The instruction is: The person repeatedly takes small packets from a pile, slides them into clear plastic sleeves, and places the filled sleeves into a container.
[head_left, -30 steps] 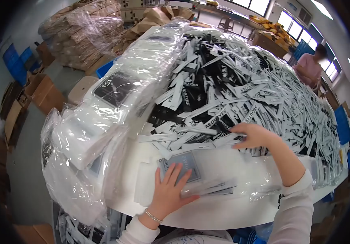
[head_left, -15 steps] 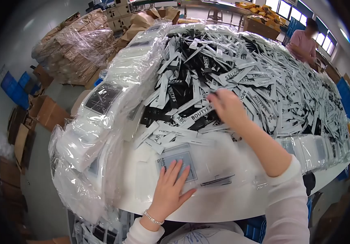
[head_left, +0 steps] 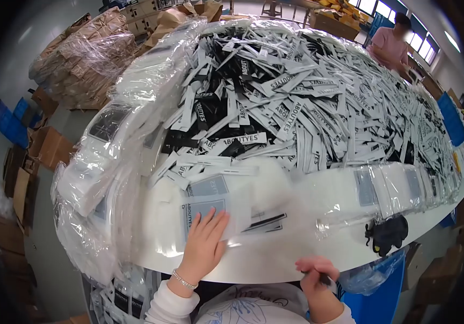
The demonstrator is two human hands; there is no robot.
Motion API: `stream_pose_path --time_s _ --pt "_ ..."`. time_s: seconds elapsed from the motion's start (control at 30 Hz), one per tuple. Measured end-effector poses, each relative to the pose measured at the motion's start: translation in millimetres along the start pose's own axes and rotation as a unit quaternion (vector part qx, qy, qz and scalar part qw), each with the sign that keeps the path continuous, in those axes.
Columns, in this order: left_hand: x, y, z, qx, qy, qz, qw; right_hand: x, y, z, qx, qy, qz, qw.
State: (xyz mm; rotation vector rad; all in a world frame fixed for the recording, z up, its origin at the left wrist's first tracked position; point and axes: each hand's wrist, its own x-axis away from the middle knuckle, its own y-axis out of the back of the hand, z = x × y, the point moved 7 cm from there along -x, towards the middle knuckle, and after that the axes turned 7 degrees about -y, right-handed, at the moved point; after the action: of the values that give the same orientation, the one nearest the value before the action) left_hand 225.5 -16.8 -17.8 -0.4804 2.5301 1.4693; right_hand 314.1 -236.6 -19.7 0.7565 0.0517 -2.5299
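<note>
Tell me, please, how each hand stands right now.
Left hand: open, fingers spread on a printed, frosted bag.
Right hand: curled around a small dark item, too unclear to name.

The tabletop [head_left: 275, 262] is white and smooth with a curved near edge. The floor [head_left: 53, 232] is grey. At left, an open brown cardboard box [head_left: 55, 148] stands near blue plastic crates [head_left: 9, 124]. Behind it is a brown paper-wrapped stack [head_left: 83, 62] under clear film. At upper right, bright dark-framed windows [head_left: 416, 42] adjoin a white wall [head_left: 455, 69]; elongated white ceiling lights [head_left: 451, 41] are lit.
</note>
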Motion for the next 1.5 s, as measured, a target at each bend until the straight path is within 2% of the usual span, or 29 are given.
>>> stream_pose_path --time_s 0.07,0.1,0.2,0.23,0.33,0.37,0.47,0.57,0.7,0.77,0.8,0.83,0.93,0.97,1.07,1.1,1.23,1.27,1.3,1.33,1.37,1.4,1.43,1.5 --pt "6.6 -0.9 -8.0 0.03 0.001 -0.024 0.999 16.5 4.5 -39.4 0.066 -0.157 -0.01 0.985" --pt "8.1 -2.4 -11.0 0.03 0.005 -0.032 0.999 11.7 5.5 -37.0 0.132 -0.168 0.018 0.977" --pt "21.5 -9.3 -26.4 0.039 0.03 -0.042 0.998 12.8 7.0 -35.2 0.084 -0.162 -0.025 0.983" --pt "23.2 -12.1 -33.7 0.043 0.035 -0.041 0.998 13.2 1.2 -44.8 0.123 -0.209 -0.045 0.969" --pt "31.9 -23.6 -48.7 0.049 0.045 -0.035 0.997 24.2 -5.6 -60.3 0.059 -0.327 0.005 0.943" --pt "33.8 -25.7 -53.3 0.046 0.044 -0.031 0.997 30.2 -9.2 -63.9 -0.06 -0.414 -0.01 0.908" --pt "37.0 -31.7 -63.0 0.005 0.038 -0.02 0.999 16.3 -21.7 -53.1 -0.213 -0.431 0.016 0.877" --pt "41.6 -42.2 -69.7 -0.045 0.026 0.005 0.999 0.2 -31.6 -44.2 -0.267 -0.368 0.126 0.882" --pt "38.7 -46.0 -68.1 -0.047 0.034 0.032 0.998 -9.3 -10.2 -42.4 -0.205 -0.31 -0.014 0.928" --pt "34.6 -38.7 -73.1 -0.016 0.027 0.016 0.999 -37.4 -4.5 -12.1 0.009 -0.143 0.003 0.99" --pt "32.4 -31.5 -79.2 0.009 0.013 -0.006 1.0 -46.5 -5.8 6.8 0.116 -0.055 0.012 0.992" --pt "28.7 -26.0 -82.3 0.033 -0.002 -0.028 0.999 -47.6 -9.0 13.4 0.138 -0.041 0.033 0.989" --pt "8.5 -30.3 -90.6 0.249 -0.059 -0.016 0.967 -43.3 -24.0 30.1 0.204 -0.006 0.1 0.974" --pt "5.9 -39.3 -85.6 0.287 -0.053 -0.008 0.956 -38.3 -31.9 27.8 0.172 -0.032 0.136 0.975" --pt "17.6 -84.0 -63.2 0.172 -0.155 0.045 0.972 -23.7 -51.3 13.6 0.066 -0.131 0.308 0.94" --pt "14.2 -77.9 -67.1 0.159 -0.168 0.024 0.973 -18.2 -47.5 7.0 0.042 -0.165 0.331 0.928" --pt "14.7 -79.0 -71.6 0.199 -0.15 0.081 0.965 -36.3 -25.5 11.3 0.173 -0.103 0.253 0.946" --pt "14.2 -72.5 -74.3 0.212 -0.137 0.111 0.961 -43.6 -15.5 19.1 0.022 -0.143 0.227 0.963" --pt "17.0 -70.6 -74.4 0.226 -0.122 0.142 0.956 -47.8 -5.0 24.5 -0.132 -0.184 0.194 0.955" --pt "25.1 -74.4 -74.3 0.197 -0.131 0.179 0.955 -47.6 3.8 25.0 -0.282 -0.224 0.152 0.92" --pt "31.4 -79.1 -72.8 0.165 -0.143 0.212 0.953 -50.9 8.4 22.4 -0.128 -0.206 0.169 0.955" --pt "37.5 -83.5 -72.2 0.132 -0.155 0.243 0.948 -55.4 12.6 19.2 0.03 -0.181 0.184 0.966" --pt "41.4 -82.5 -72.5 0.092 -0.168 0.237 0.952 -57.1 14.2 17.6 0.187 -0.151 0.192 0.951" --pt "44.3 -80.4 -73.9 0.011 -0.188 0.215 0.958 -54.6 37.3 26.0 0.007 -0.179 0.044 0.983"
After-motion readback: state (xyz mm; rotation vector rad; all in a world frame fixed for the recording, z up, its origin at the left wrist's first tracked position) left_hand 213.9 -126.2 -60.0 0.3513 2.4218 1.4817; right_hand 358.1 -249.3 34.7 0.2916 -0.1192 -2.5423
